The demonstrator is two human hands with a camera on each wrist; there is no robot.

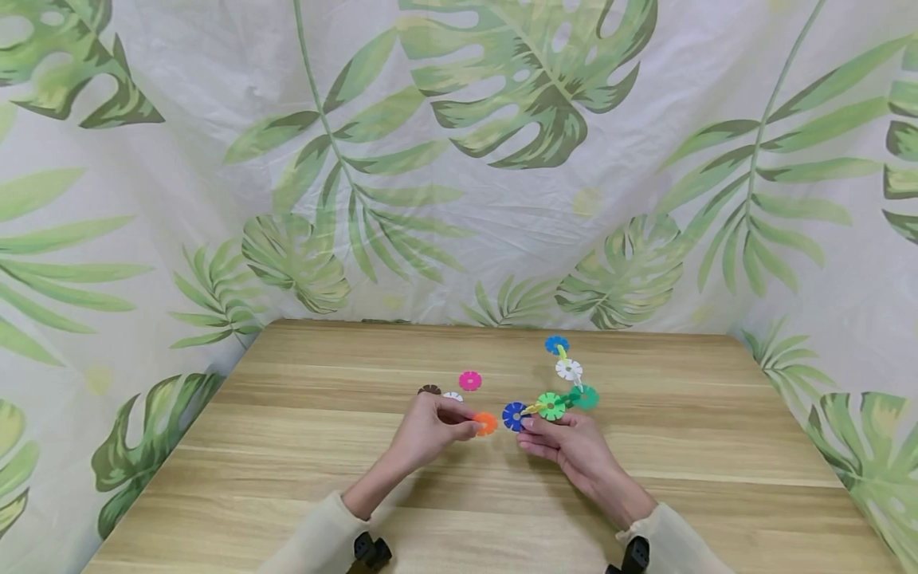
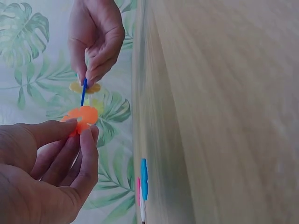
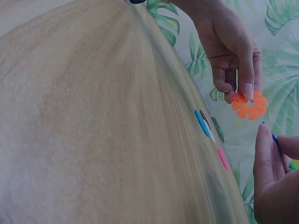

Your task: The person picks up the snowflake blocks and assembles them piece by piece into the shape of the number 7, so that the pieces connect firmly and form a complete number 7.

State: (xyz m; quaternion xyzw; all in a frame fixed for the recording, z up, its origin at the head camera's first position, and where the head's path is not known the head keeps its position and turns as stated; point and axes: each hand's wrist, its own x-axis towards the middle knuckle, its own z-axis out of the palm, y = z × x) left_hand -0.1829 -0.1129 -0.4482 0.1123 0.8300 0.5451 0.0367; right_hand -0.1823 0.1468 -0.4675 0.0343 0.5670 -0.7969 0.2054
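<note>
An orange notched disc (image 1: 484,423) is pinched between the thumb and fingers of my left hand (image 1: 429,431); it also shows in the left wrist view (image 2: 83,117) and right wrist view (image 3: 250,106). My right hand (image 1: 578,451) pinches a dark blue disc (image 1: 514,416) at one end of a joined chain. From there the chain runs through a yellow disc (image 1: 532,409), a light green disc (image 1: 551,406), a green disc (image 1: 584,397), a white disc (image 1: 569,369) and a blue disc (image 1: 556,344). A small gap separates the orange disc from the dark blue one.
Beyond my left hand, a pink disc (image 1: 470,380), a brown disc (image 1: 429,390) and a white disc (image 1: 453,396) lie on the wooden table (image 1: 287,446). A light blue disc (image 2: 144,179) lies by them in the left wrist view. A leaf-patterned cloth (image 1: 502,199) hangs behind the table.
</note>
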